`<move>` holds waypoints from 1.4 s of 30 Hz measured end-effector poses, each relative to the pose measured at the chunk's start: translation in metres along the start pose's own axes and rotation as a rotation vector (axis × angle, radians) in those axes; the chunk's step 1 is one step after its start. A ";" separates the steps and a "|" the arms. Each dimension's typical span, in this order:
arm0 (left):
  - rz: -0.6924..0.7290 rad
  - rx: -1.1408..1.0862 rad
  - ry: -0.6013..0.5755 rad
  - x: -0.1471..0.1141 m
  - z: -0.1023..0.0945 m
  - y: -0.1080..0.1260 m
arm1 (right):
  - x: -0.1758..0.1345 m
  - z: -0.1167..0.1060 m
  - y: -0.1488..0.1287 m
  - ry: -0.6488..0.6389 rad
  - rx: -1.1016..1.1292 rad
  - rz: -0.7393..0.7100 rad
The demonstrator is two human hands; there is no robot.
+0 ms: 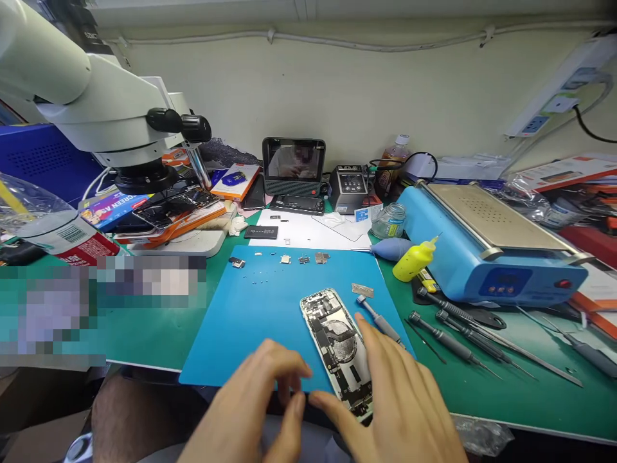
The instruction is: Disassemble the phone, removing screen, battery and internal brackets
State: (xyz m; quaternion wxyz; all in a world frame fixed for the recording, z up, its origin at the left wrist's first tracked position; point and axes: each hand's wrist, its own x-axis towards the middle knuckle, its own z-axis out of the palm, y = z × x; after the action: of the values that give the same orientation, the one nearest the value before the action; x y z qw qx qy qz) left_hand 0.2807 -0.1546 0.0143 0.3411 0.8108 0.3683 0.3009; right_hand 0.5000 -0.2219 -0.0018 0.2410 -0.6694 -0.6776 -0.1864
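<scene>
An opened smartphone [332, 331], its circuit boards and round charging coil bare, lies tilted at the near edge of a blue mat [231, 328]. My right hand [400, 399] grips it by its edges, the thumb at the lower left and the fingers along the right side. Just left of the phone, my left hand [255, 399] hovers with curved fingers and the thumb apart, holding nothing. Beside the right fingertips lie a screwdriver [383, 321] and a small metal plate [362, 290]. Several small phone parts [286, 259] and tiny screws are laid out across the mat's far side.
A blue heating plate machine [496, 251] stands at right, with several screwdrivers [446, 337] in front. Near it are a yellow bottle [413, 262] and an air blower [390, 249]. A microscope [120, 109] overhangs the left. A black battery [261, 232] lies on white paper [332, 236].
</scene>
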 end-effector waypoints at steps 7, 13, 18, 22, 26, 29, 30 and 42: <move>0.065 0.320 0.034 0.030 -0.039 -0.031 | 0.015 -0.004 0.016 -0.183 0.210 -0.027; 0.100 0.371 -0.133 0.039 -0.037 -0.040 | 0.054 -0.021 0.042 -0.541 0.381 -0.117; 0.124 0.386 -0.173 0.045 -0.030 -0.038 | 0.072 -0.019 0.028 -0.430 0.323 -0.224; 0.135 0.372 -0.155 0.045 -0.028 -0.040 | 0.079 -0.006 -0.005 -0.221 0.175 -0.307; 0.143 0.344 -0.134 0.044 -0.027 -0.044 | 0.079 0.002 -0.022 -0.210 0.097 -0.403; 0.153 0.335 -0.130 0.044 -0.028 -0.045 | 0.079 0.002 -0.022 -0.204 0.067 -0.419; 0.154 0.335 -0.129 0.044 -0.028 -0.044 | 0.079 0.001 -0.021 -0.208 0.058 -0.422; 0.160 0.326 -0.114 0.048 -0.030 -0.042 | 0.088 -0.004 -0.023 -0.314 -0.041 -0.476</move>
State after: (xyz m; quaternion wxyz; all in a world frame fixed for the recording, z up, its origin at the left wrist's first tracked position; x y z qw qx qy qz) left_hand 0.2684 -0.0859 0.0109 0.2004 0.8978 0.3267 0.2171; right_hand 0.4784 -0.1528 0.0538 0.0690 -0.5168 -0.8408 -0.1456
